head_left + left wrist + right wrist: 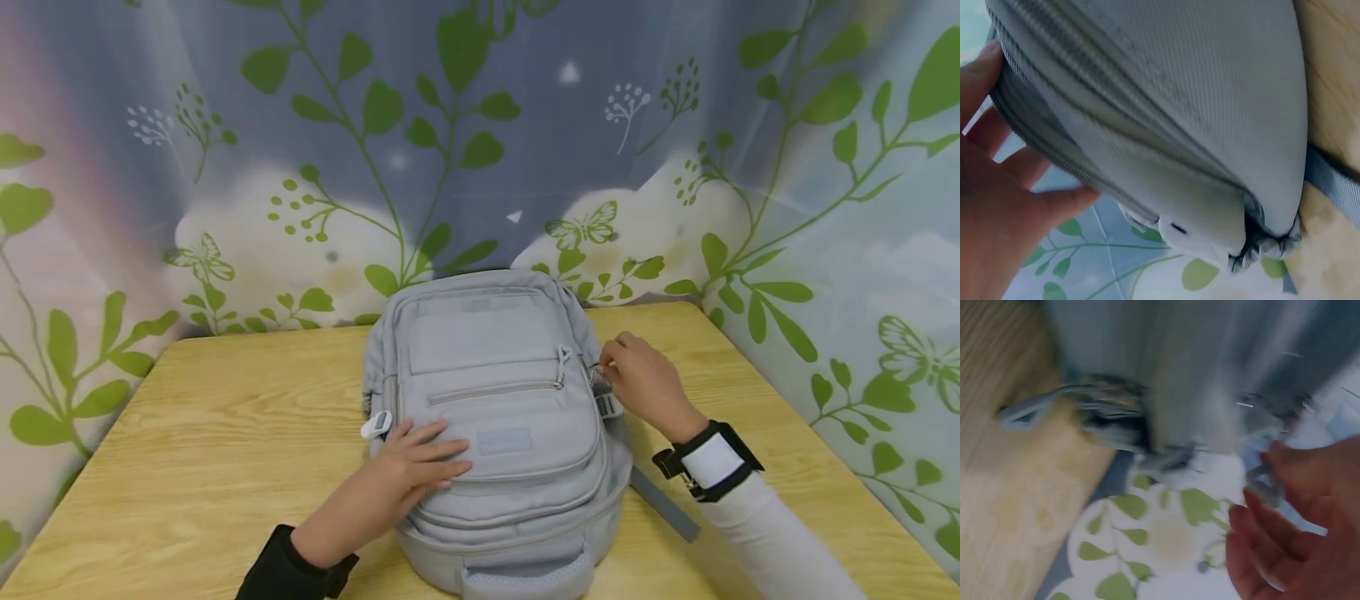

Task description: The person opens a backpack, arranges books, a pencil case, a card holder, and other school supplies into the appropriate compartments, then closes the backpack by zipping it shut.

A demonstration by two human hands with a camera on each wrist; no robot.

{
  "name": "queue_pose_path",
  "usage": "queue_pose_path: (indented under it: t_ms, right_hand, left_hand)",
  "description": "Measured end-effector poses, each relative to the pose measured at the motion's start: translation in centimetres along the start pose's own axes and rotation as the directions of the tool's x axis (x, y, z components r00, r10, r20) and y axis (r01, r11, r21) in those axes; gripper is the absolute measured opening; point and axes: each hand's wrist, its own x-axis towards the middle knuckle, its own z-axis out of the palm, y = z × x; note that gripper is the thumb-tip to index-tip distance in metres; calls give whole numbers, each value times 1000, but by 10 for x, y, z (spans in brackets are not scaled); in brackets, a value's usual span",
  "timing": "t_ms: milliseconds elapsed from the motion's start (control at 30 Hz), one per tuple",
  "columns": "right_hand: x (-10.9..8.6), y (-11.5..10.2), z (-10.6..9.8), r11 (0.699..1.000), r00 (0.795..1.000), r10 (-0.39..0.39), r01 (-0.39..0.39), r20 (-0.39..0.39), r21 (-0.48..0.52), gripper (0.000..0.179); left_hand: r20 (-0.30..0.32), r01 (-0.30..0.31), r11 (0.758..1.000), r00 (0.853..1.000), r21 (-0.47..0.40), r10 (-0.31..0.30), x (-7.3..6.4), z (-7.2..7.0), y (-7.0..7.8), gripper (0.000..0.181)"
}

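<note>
A light grey backpack (480, 333) lies front side up on the wooden table. My left hand (408, 467) rests with spread fingers on the lower left of its front. Beside that hand, a white pull tab (377, 425) sticks out at the bag's left edge. At the bag's right side, my right hand (647, 385) pinches a small grey zipper pull (1264, 486) between thumb and fingers; the right wrist view is blurred. A short zipper (495, 392) with its own pull crosses the front. In the left wrist view, my left fingers touch the zippered edge of a compartment (1054, 131).
A grey webbing strap (667, 504) lies on the table (247, 417) to the bag's right. The padded carry handle (528, 577) faces me. Behind and at both sides hangs a leaf-patterned curtain (540, 167).
</note>
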Motion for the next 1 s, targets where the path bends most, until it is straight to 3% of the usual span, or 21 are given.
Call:
queue_pose_path:
  t_ms: [67,200,233,300,333,400,467,533,600,667,800,900,1000]
  right_hand:
    - [6,3,8,998,1000,7,-7,0,60,5]
    - [12,9,16,960,993,32,-63,114,274,19]
    - [13,10,17,943,989,44,-89,144,320,24]
    - [14,13,20,907,980,65,-137,190,399,34]
    - [13,14,22,889,974,65,-155,215,431,40]
    - [11,14,26,863,965,35,-161,261,479,50]
    - [6,10,33,852,953,-2,-158,304,500,57]
    - [1,5,38,855,940,-36,-147,339,497,59]
    - [-5,1,41,870,934,-41,-141,355,472,59]
    - [-9,-3,41,878,927,-32,-152,374,453,60]
    - [-19,-9,40,892,922,-16,-162,387,422,63]
    - [-27,-15,38,908,923,-13,-150,384,390,66]
    - [-34,-20,35,915,924,-8,-148,382,376,67]
  left_hand:
    - [-8,26,999,1000,-30,-26,-1,1,-1,34]
    - [-77,126,986,988,-110,-135,1,-1,-7,39]
    - [-115,167,977,976,-129,-183,2,-2,-10,42]
    - [-191,263,952,938,-157,-290,6,-5,-17,49]
    - [-205,318,931,913,-180,-352,9,-7,-21,54]
    - [-160,419,871,870,-257,-466,14,-9,-27,63]
    - [-54,500,803,838,-323,-543,18,-9,-32,71]
    - [65,557,740,813,-376,-579,22,-7,-35,78]
    - [136,578,709,805,-405,-578,26,-4,-38,82]
    - [162,585,706,803,-400,-573,30,-3,-40,85]
    - [208,582,718,811,-382,-547,31,-4,-48,87]
    - [230,559,735,829,-384,-510,28,-4,-52,87]
    - [269,555,725,832,-408,-486,23,-3,-51,87]
